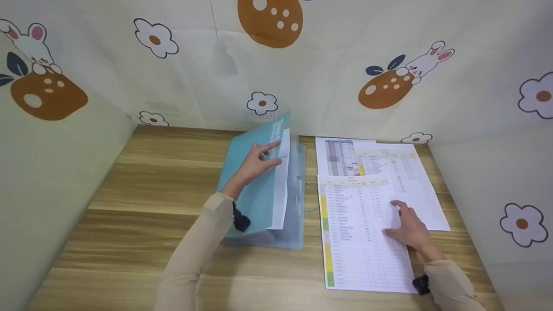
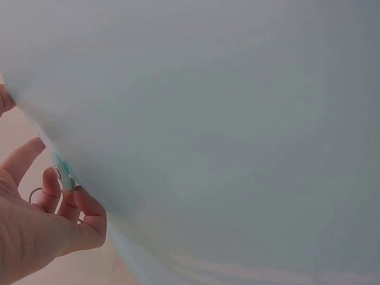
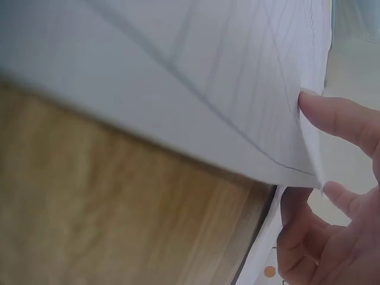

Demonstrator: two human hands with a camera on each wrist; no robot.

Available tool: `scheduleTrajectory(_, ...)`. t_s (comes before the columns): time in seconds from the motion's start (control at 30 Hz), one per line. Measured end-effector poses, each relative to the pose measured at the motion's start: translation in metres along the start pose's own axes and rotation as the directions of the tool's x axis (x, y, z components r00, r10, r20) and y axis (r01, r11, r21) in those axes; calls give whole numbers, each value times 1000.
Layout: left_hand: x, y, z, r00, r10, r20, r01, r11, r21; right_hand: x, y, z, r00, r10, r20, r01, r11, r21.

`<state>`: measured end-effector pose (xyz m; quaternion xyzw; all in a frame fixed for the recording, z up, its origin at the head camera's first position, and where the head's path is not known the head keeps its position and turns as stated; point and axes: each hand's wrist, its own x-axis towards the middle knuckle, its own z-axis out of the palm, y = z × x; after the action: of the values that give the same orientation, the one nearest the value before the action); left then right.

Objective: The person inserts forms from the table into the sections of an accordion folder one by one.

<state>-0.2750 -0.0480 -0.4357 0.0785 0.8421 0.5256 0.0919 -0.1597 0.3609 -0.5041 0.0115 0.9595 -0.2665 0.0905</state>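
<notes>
My left hand [image 1: 254,166] holds up the teal cover of a plastic folder [image 1: 239,160], which stands half raised with white paper along its edge. In the left wrist view the fingers [image 2: 89,228] curl at the edge of the pale cover [image 2: 225,136], by a small teal piece. At the right, my right hand [image 1: 411,230] grips the right edge of a printed table sheet [image 1: 358,263] with coloured blocks down its left side. The right wrist view has the thumb [image 3: 338,119] on the paper [image 3: 178,107], with other fingers by its edge.
More printed sheets [image 1: 425,203] lie partly under the front one, towards the back right. A thin cord [image 1: 312,210] loops out from the folder's right side. Wood-grain table [image 1: 142,185] extends left, and patterned cloth walls [image 1: 194,95] stand at the back and sides.
</notes>
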Motion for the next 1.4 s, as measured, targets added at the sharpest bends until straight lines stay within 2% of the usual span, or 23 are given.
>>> scheduleTrajectory(0.17,-1,0,0,1000,2,-2,-2,1000,-8,-1,1,0,999,-42,-25,42,999,-8)
scheduleTrajectory(0.4,-2,-1,-1,998,58,-10,-59,998,-24,-3,4,0,994,-99,-54,101,995,23)
scheduleTrajectory(0.5,-1,-1,-1,1000,30,-6,-30,999,-22,-3,6,0,995,-93,-45,96,994,61)
scheduleTrajectory(0.63,0,0,0,1000,-1,-4,1,1000,-9,-5,9,-2,995,-92,-32,96,981,167)
scheduleTrajectory(0.7,0,0,0,1000,-6,-4,6,1000,-5,-6,9,-4,994,-103,-27,107,964,243)
scheduleTrajectory(0.83,-1,0,0,1000,-5,-4,5,1000,-5,-7,9,-10,992,-126,13,109,898,426)
scheduleTrajectory(0.9,0,-1,0,1000,-4,-2,4,1000,-2,-7,8,-14,989,-144,26,113,867,485)
scheduleTrajectory(1.03,0,-1,0,1000,-4,1,4,1000,8,-7,5,-23,982,-183,48,126,821,557)
scheduleTrajectory(1.2,-1,-1,-1,1000,19,-1,-19,1000,-2,-8,0,-34,980,-192,56,111,754,647)
scheduleTrajectory(1.3,-1,-2,-1,999,42,-7,-42,999,-6,-8,-4,-37,978,-208,28,136,729,670)
scheduleTrajectory(1.4,-1,-2,0,998,57,-12,-57,998,-7,-8,-7,-40,973,-229,-10,177,725,666)
